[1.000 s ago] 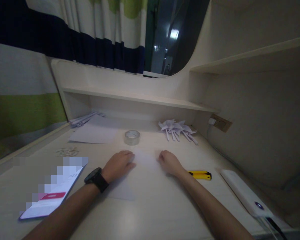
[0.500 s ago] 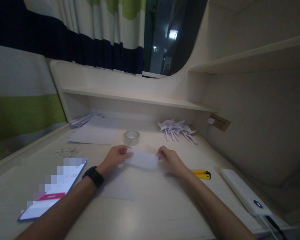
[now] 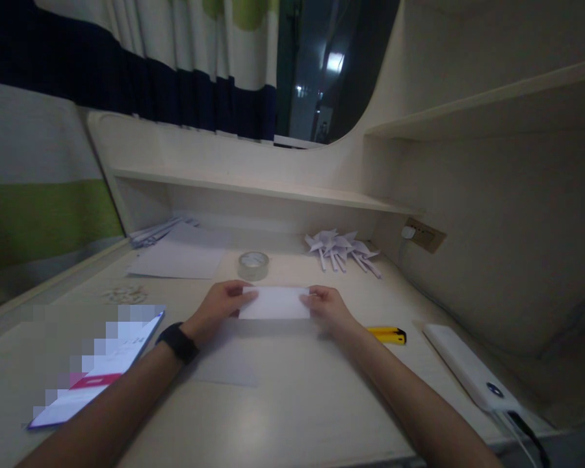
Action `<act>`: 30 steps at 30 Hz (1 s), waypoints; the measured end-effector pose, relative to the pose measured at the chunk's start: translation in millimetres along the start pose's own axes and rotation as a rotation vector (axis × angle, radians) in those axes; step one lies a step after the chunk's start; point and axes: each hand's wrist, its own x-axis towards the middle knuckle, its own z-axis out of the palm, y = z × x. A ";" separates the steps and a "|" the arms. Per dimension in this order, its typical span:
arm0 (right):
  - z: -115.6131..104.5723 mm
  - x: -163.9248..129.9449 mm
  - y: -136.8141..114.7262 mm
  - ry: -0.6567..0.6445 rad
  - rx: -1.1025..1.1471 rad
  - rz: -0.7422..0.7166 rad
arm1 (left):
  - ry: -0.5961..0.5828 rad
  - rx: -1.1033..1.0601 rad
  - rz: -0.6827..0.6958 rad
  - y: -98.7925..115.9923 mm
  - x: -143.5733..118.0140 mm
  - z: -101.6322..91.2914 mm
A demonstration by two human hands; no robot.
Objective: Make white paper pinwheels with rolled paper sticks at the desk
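Observation:
A small white sheet of paper [image 3: 275, 303] stands lifted off the desk between my two hands. My left hand [image 3: 220, 304], with a black watch on the wrist, pinches its left edge. My right hand [image 3: 327, 307] pinches its right edge. Beneath and in front of the hands another pale sheet [image 3: 227, 369] lies flat on the desk. A roll of clear tape [image 3: 253, 265] sits just beyond my left hand.
A phone [image 3: 95, 370] lies at the front left. A yellow utility knife [image 3: 387, 335] and a white power bank [image 3: 469, 376] with a cable lie to the right. Folded paper pinwheels [image 3: 341, 247] and loose sheets [image 3: 178, 259] sit near the back shelf.
My hands were flat on the paper on the desk. They have gripped its edges and raised it, and it now stands upright between them.

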 end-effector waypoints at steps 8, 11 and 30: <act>3.7 -2.4 3.0 -0.075 0.157 0.010 | -0.267 -0.132 -0.056 -3.9 -2.2 0.8; 4.1 -3.7 0.4 -0.059 0.168 0.027 | -0.314 -0.209 -0.071 -2.3 -4.0 0.4; 4.3 -6.1 -2.2 -0.091 0.089 0.055 | -0.275 -0.243 -0.053 -5.6 -1.3 0.5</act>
